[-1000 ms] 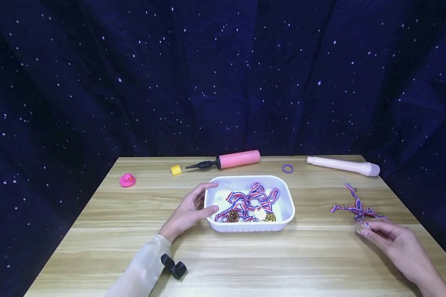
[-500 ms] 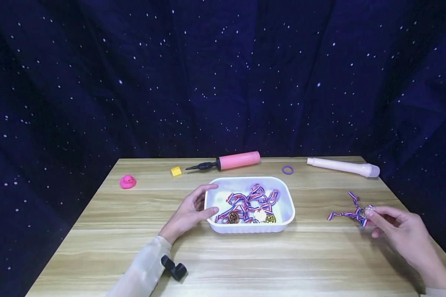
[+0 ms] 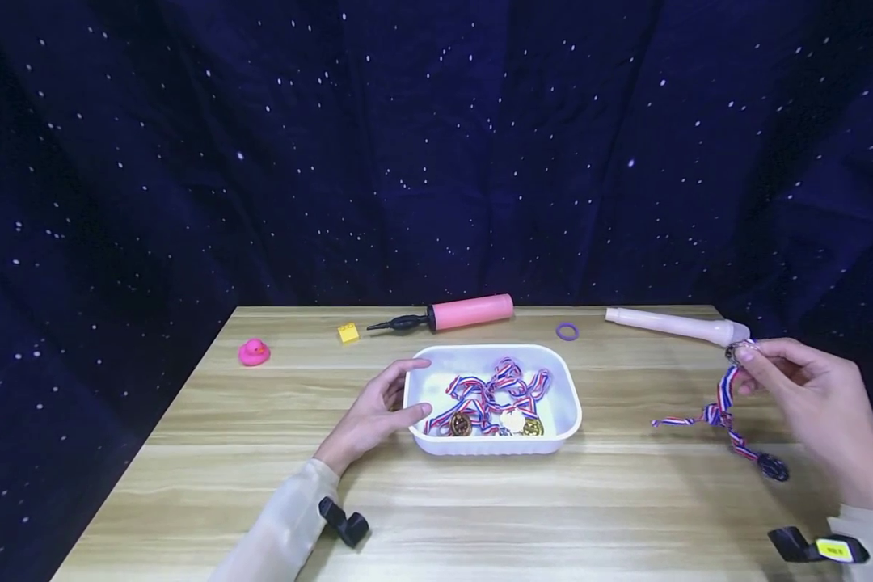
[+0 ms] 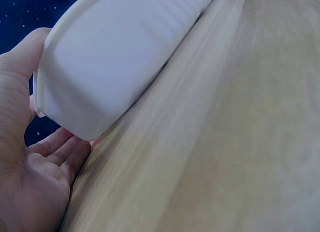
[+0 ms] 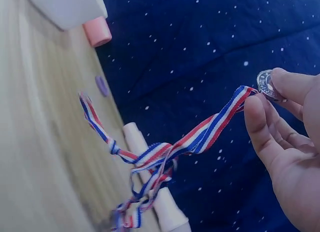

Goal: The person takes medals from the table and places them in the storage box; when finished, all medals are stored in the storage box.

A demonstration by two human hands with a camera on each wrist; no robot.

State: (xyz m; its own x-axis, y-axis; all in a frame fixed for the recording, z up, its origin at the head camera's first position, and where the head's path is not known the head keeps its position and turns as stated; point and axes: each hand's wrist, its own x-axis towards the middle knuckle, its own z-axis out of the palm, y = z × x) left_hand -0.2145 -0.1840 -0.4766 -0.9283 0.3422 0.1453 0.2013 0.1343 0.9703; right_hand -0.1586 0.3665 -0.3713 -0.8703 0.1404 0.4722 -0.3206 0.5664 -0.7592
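My left hand (image 3: pixel 367 416) holds the left end of a white plastic tub (image 3: pixel 495 444). In the left wrist view its thumb lies over the rim of the tub (image 4: pixel 100 57), with the other fingers low by its outer wall. Inside lie several medals (image 3: pixel 461 423) with tangled red, white and blue ribbons (image 3: pixel 505 376). Off to the right, my right hand (image 3: pixel 818 392) pinches a silver-coloured medal (image 5: pixel 269 84) between thumb and finger, raised above the table. Its striped ribbon (image 5: pixel 205 134) hangs knotted, and a dark medal (image 3: pixel 773 466) dangles at the lower end.
A pink rubber duck (image 3: pixel 254 352), a yellow toy block (image 3: pixel 348 333), a pink hand pump (image 3: pixel 473 312), a purple ring (image 3: pixel 567 331) and a pale toy microphone (image 3: pixel 669 324) line the back of the wooden table (image 3: pixel 466 517). A dark starry curtain (image 3: pixel 436 162) hangs behind.
My right hand has lifted the medal upward from the table, and its ribbon now hangs with the dark medal showing below. The left hand and the tub have stayed in place.
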